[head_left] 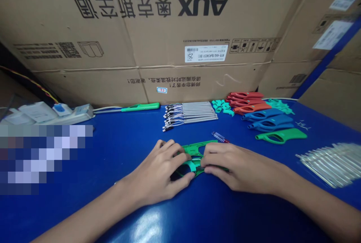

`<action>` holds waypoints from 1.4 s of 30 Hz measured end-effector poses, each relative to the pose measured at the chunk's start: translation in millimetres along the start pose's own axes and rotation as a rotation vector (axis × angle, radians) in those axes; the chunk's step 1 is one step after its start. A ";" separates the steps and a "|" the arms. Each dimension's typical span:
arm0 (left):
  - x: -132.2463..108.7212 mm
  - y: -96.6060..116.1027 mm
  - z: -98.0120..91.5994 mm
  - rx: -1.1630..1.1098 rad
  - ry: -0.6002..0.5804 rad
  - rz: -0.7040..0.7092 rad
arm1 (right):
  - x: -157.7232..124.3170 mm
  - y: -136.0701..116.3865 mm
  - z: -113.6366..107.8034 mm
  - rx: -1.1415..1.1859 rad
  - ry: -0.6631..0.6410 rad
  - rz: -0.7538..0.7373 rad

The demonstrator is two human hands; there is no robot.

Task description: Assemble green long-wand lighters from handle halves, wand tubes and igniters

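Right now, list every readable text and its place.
"AUX 奥克斯空调": upside-down, large brown cardboard box.
"师傅您辛苦了!": same box.
"请在搬运时对我温柔些,谢谢您!": same.
"KFR-46G/BpR3AES1(B1)": white rectangular label.
"25": same label.
Too blurred or small: red number on blue-bordered white sticker, right-hand white labels, fine print.

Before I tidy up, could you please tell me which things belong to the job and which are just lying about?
Likely in the job:
green casing pieces and teal piece, between left hand and right hand
wired metal rods
coloured casings

Probably incidental:
power strip
AUX carton
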State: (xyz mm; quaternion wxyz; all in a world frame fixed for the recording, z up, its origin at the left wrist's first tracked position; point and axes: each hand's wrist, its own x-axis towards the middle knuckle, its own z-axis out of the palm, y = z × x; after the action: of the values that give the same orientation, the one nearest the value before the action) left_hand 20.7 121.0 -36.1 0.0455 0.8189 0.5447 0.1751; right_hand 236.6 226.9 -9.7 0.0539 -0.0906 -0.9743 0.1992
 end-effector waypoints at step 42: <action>1.3 3.0 -1.6 0.079 0.032 0.102 | 2.3 -5.2 -0.4 0.060 0.005 0.104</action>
State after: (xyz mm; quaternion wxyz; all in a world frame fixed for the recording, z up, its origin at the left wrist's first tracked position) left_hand 23.2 120.8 -33.5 -0.0045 0.8438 0.5094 0.1685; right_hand 233.6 222.9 -7.1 0.0488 -0.1402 -0.9617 0.2306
